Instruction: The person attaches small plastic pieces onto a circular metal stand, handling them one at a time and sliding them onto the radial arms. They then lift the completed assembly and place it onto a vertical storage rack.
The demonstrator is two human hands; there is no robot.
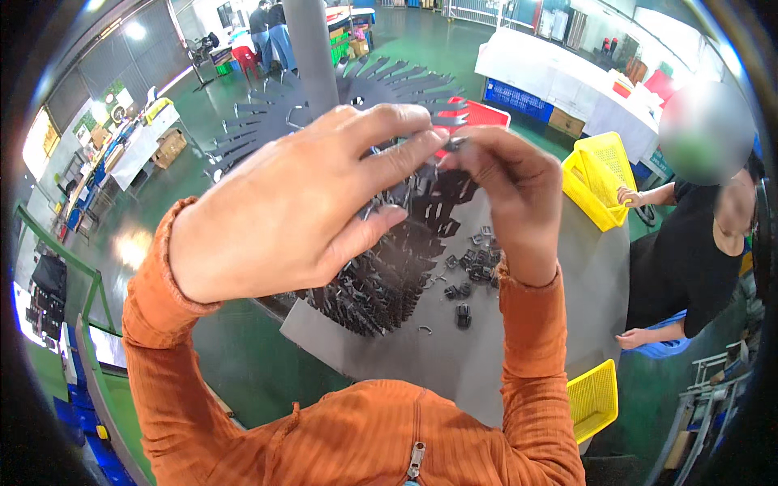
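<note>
In front of me stands a round rack of dark flat metal prongs (pixel 397 85), fanned in tiers around a grey pole. My left hand (pixel 284 211) reaches across it, fingers stretched out and thumb apart, fingertips close to my right hand's. With thumb and fingers my right hand (pixel 519 194) pinches a small dark metal piece (pixel 456 144), too small to make out fully. Many dark small parts (pixel 365 292) crowd the rack's lower tiers under my left hand. Loose black buckle-like pieces (pixel 478 263) lie heaped on the grey table (pixel 413 356), a single one (pixel 463 316) nearer me.
A red tray (pixel 486 116) sits behind my right hand. Yellow baskets (pixel 600 182) stand at the table's far right, beside another person in black with a hand on them. Another yellow basket (pixel 594 401) is at the near right. The grey pole (pixel 310 49) rises from the rack.
</note>
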